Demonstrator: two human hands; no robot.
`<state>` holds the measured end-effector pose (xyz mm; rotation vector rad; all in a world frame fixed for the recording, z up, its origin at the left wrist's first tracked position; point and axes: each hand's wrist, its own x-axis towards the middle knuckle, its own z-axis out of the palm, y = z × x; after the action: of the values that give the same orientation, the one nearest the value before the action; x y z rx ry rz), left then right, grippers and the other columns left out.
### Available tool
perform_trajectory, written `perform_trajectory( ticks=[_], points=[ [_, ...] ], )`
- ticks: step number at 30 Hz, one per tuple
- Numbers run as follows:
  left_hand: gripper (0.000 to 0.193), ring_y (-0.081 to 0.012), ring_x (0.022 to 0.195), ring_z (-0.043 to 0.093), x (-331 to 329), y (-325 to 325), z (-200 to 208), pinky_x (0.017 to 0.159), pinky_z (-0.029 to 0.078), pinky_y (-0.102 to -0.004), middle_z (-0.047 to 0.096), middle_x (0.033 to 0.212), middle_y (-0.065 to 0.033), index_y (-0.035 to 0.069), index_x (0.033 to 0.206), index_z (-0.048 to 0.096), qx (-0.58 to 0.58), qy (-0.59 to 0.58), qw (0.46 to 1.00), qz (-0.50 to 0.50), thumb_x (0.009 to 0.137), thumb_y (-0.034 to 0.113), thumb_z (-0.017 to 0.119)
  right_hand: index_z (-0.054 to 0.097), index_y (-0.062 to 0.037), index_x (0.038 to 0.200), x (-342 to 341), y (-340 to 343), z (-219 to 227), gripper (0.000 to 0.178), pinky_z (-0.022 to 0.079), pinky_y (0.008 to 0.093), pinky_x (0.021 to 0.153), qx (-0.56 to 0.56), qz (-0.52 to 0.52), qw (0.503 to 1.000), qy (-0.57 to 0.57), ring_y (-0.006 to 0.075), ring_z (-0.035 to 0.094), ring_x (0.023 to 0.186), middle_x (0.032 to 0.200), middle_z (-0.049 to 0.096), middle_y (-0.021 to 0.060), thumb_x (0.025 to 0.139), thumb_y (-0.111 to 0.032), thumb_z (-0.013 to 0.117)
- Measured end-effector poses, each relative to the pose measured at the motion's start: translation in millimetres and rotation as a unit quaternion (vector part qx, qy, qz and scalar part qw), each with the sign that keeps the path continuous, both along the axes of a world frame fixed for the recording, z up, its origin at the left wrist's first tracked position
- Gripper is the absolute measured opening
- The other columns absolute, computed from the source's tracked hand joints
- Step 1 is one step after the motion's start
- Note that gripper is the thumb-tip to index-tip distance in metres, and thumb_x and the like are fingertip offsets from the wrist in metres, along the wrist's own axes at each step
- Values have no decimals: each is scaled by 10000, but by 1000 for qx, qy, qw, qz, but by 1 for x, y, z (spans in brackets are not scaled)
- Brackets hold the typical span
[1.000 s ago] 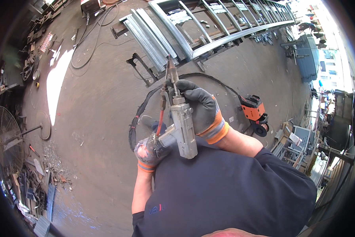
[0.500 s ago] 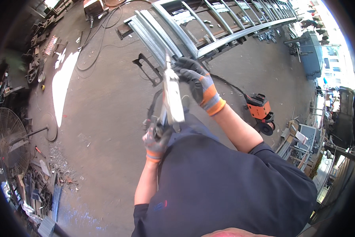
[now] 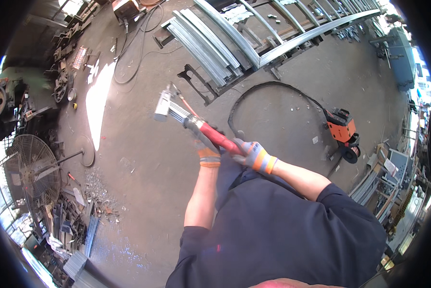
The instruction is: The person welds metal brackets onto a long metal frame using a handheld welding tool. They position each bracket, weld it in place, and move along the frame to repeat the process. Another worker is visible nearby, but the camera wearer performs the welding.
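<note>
A handheld welding gun point(image 3: 208, 133), with a red tubular body and a silver block-shaped head, lies slantwise in front of my body, its head toward the far left. A thin copper-coloured tube runs alongside the head. My left hand point(image 3: 206, 150), in a grey and orange work glove, is closed round the gun near where the red body meets the metal. My right hand point(image 3: 254, 157), gloved alike, grips the rear end of the red body. Its fingers are partly hidden and slightly blurred. A black cable point(image 3: 268, 84) loops from near my right hand toward an orange wire feeder point(image 3: 341, 129).
Ahead, silver metal profiles point(image 3: 203, 45) lie on a low stand beside a long ladder-like metal frame point(image 3: 299, 41). A floor fan point(image 3: 33, 165) stands at left near scrap. Metal stock point(image 3: 369, 189) is piled at right. Hoses point(image 3: 138, 62) curl across the far floor.
The gun has swung so its head points far left and its red body shows. My right hand has moved from the front of the gun back to its rear; my left hand is farther forward.
</note>
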<state>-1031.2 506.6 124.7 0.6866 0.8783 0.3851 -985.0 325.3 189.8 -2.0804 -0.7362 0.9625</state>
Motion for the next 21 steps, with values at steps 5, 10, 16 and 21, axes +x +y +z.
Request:
perform_trajectory(
  ticks=[5, 10, 16, 21],
  points=[
    [581, -313, 763, 726, -8, -34, -27, 681, 641, -487, 691, 909, -132, 71, 1204, 595, -24, 28, 999, -17, 1055, 632, 591, 631, -113, 1343, -10, -46, -23, 482, 565, 510, 767, -37, 18, 998, -47, 447, 733, 887, 964, 747, 232, 939, -331, 779],
    [570, -379, 747, 744, 0, -34, -26, 688, 651, -533, 716, 904, -158, 66, 1182, 617, -89, 10, 994, -63, 985, 588, 730, 625, -98, 1356, -16, -58, -44, 517, 560, 516, 784, -15, -43, 999, -16, 456, 731, 921, 975, 749, 242, 937, -351, 792],
    [788, -417, 862, 773, 23, 1, -37, 768, 665, -558, 723, 984, -181, 56, 1249, 581, -78, 42, 979, -183, 888, 735, 757, 607, -102, 1428, -19, -34, -54, 584, 554, 524, 813, -24, -110, 993, 28, 463, 729, 946, 999, 752, 255, 955, -393, 790],
    [716, -395, 911, 771, 50, 43, -58, 797, 668, -567, 729, 1066, -188, 64, 1279, 574, -59, 84, 950, -294, 954, 686, 718, 628, -94, 1399, -14, -7, -71, 576, 569, 500, 827, -20, -185, 983, 6, 454, 738, 966, 1015, 760, 253, 940, -386, 815]
  ],
)
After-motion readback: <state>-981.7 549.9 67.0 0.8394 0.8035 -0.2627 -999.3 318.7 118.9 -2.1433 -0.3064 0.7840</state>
